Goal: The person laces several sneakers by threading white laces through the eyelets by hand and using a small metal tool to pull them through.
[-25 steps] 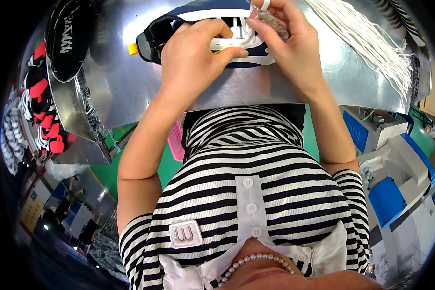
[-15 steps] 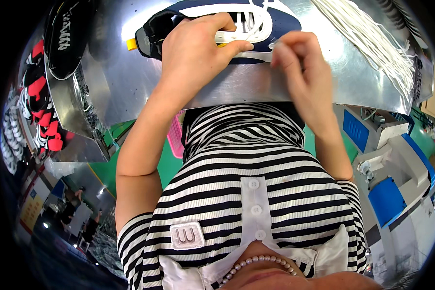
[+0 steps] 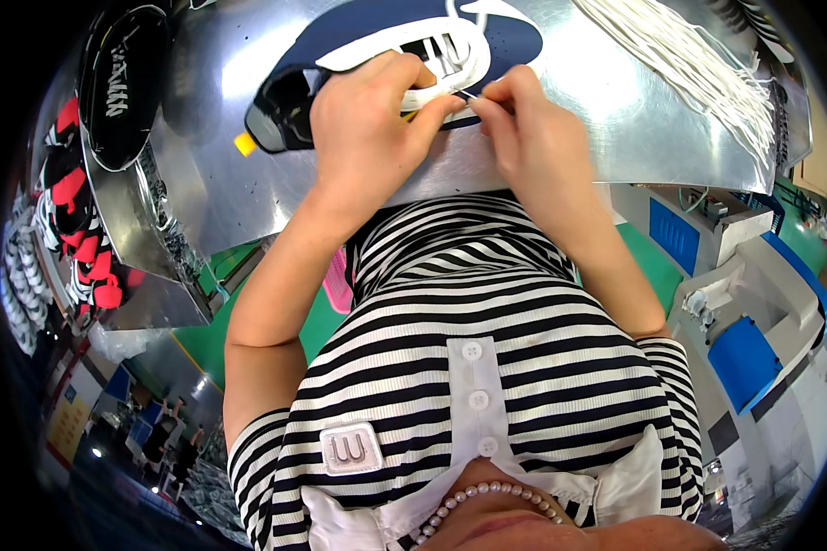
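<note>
On the metal table lies a navy shoe (image 3: pixel 368 32) with white trim, its toe to the right and its black-lined heel opening to the left. A white shoelace (image 3: pixel 446 62) crosses part of its eyelets. My left hand (image 3: pixel 368 129) is closed on the near white eyelet flap, thumb and forefinger at its edge. Just right of it, my right hand (image 3: pixel 542 147) is closed in a pinch, with a thin white lace end showing between its fingertips and the flap. A yellow tab (image 3: pixel 244 144) sticks out behind the heel.
A bundle of white laces (image 3: pixel 680 73) lies at the table's right. A black shoe upper (image 3: pixel 124 87) is at the left edge, with red and black shoe parts (image 3: pixel 92 230) beyond. The metal table (image 3: pixel 239 197) ends just before my body. A grey and blue machine (image 3: pixel 744 358) stands right.
My right hand has moved left, close to my left hand, and now pinches at the lace by the flap. The shoe has shifted slightly left and tilted, toe end farther away.
</note>
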